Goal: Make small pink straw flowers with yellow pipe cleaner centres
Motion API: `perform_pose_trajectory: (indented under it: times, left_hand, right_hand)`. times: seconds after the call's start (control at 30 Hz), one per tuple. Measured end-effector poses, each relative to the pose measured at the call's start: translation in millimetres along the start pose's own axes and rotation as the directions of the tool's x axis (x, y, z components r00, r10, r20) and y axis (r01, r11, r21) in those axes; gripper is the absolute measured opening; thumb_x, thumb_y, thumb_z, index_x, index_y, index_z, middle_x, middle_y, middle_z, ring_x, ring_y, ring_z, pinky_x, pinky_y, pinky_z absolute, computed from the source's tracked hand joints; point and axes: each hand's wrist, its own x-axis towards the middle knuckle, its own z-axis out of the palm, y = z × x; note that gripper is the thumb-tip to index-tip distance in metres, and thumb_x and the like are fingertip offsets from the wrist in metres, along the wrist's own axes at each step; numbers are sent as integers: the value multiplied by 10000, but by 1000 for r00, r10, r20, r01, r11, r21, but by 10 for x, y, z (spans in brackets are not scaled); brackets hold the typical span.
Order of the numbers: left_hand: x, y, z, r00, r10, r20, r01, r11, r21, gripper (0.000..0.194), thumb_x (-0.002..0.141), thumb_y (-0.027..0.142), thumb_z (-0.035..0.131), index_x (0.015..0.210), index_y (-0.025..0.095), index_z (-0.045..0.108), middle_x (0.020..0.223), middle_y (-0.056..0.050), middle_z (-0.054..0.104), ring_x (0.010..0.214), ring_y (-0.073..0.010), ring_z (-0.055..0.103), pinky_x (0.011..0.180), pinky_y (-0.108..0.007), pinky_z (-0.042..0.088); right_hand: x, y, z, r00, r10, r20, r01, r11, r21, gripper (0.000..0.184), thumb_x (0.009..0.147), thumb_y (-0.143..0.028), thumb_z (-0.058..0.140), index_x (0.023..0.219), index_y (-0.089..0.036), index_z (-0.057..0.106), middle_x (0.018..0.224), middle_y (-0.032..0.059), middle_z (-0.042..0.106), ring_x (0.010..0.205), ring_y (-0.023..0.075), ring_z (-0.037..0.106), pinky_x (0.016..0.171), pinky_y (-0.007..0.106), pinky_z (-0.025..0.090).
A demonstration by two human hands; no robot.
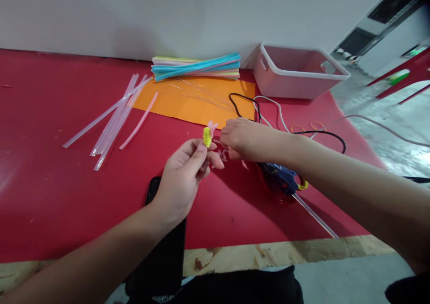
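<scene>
My left hand (pixel 179 178) pinches a small yellow coiled pipe-cleaner piece (pixel 207 137) between thumb and fingers; pink fuzzy ends (pixel 212 126) stick out at its top. Just right of it, my right hand (pixel 240 136) is closed with its fingers bent downward, and what they hold, if anything, is hidden. Small pink scraps (pixel 222 154) lie on the red table below the hands. Under my right forearm rests a dark blue glue gun (pixel 280 178) with a yellow trigger, a clear glue stick (pixel 316 216) projecting from its back.
Translucent glue sticks (pixel 116 118) and a pink pipe cleaner (pixel 139 121) lie left. Behind, bundled pipe cleaners (pixel 198 66) rest along an orange sheet (pixel 191 99). A pink bin (pixel 285 82) stands back right, with cables (pixel 280 111) before it. A black phone (pixel 164 254) overhangs the front edge.
</scene>
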Motion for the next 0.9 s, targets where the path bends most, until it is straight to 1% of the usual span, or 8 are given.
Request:
perform_pose_trajectory:
  times: [0.13, 0.27, 0.33, 0.4, 0.53, 0.7, 0.83, 0.9]
  left_hand:
    - [6, -20, 7, 999, 17, 32, -13, 994, -107, 120, 881, 216, 621, 784, 171, 567, 617, 29, 587, 569, -73, 481, 570, -174, 406]
    - [-12, -50, 17, 998, -15, 60, 22, 993, -119, 152, 842, 228, 679, 810, 182, 538, 666, 32, 641, 591, -77, 552, 601, -194, 465]
    - [-24, -66, 14, 996, -25, 81, 32, 995, -96, 166, 834, 229, 690, 831, 187, 530, 682, 28, 671, 597, -83, 583, 591, -196, 474]
    - [-29, -77, 4, 993, -16, 119, 23, 998, -55, 152, 844, 211, 679, 838, 189, 528, 710, 17, 699, 607, -84, 599, 580, -188, 469]
    - [-26, -84, -19, 986, -13, 164, 10, 1000, 19, 118, 876, 185, 637, 842, 189, 524, 757, 6, 727, 594, -59, 567, 565, -166, 429]
    - [-35, -87, -17, 989, -35, 145, 18, 993, 115, 94, 893, 188, 618, 876, 191, 526, 806, -3, 746, 656, -51, 585, 604, -159, 413]
    - [-56, -83, 19, 989, -70, 129, 42, 977, 207, 132, 885, 183, 625, 849, 191, 498, 894, -31, 771, 800, -94, 673, 653, -183, 456]
    - [-62, -74, 31, 984, -113, 137, 80, 971, 223, 159, 879, 202, 630, 841, 196, 477, 927, -37, 775, 684, -87, 659, 572, -188, 439]
  right_hand:
    - [-206, 25, -140, 979, 156, -132, -152, 988, 39, 40, 800, -156, 603, 828, -160, 632, 752, 49, 660, 724, 190, 573, 613, 293, 349]
    - [-517, -65, -248, 850, 397, -346, -275, 895, 351, 172, 832, -170, 576, 987, -185, 649, 820, 10, 712, 719, 166, 646, 607, 275, 435]
    - [-630, -168, -241, 768, 483, -421, -247, 830, 501, 270, 836, -179, 593, 1095, -202, 664, 836, -1, 741, 764, 170, 686, 661, 285, 494]
    - [-701, -281, -194, 695, 552, -462, -207, 768, 606, 206, 839, -203, 619, 1021, -238, 711, 890, -5, 755, 784, 168, 696, 683, 287, 530]
    - [-771, -463, -78, 631, 657, -413, -95, 594, 799, 165, 801, -155, 654, 908, -260, 724, 832, -14, 739, 724, 142, 681, 651, 249, 552]
    - [-820, -579, 5, 630, 740, -234, 52, 261, 964, 68, 806, -198, 691, 867, -227, 697, 752, -2, 718, 622, 93, 663, 535, 160, 528]
    - [-832, -589, 95, 706, 701, -102, 185, -43, 982, 79, 836, -197, 687, 912, -218, 678, 743, 0, 713, 572, 78, 652, 501, 144, 527]
    - [-823, -583, 135, 749, 659, -64, 246, -188, 951, 79, 843, -185, 687, 913, -215, 672, 742, -1, 717, 573, 78, 653, 504, 146, 534]
